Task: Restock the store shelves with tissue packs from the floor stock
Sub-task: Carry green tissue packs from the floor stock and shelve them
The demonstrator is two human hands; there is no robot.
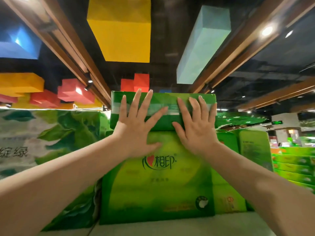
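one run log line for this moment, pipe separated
step: seating top carton | left hand: flat on taped green carton | right hand: flat on it | carton: atop large green tissue pack

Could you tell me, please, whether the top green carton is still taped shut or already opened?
Taped shut: clear tape runs unbroken along the top green carton under the flat left hand and right hand.

Dark ceiling (163, 68) overhead, crossed by wooden beams (71, 48) carrying small spotlights (89, 81), with a yellow block (122, 29) hung at centre, a pale blue block (202, 45) right of it, a blue block (17, 43) far left, red blocks (75, 91) lower left.
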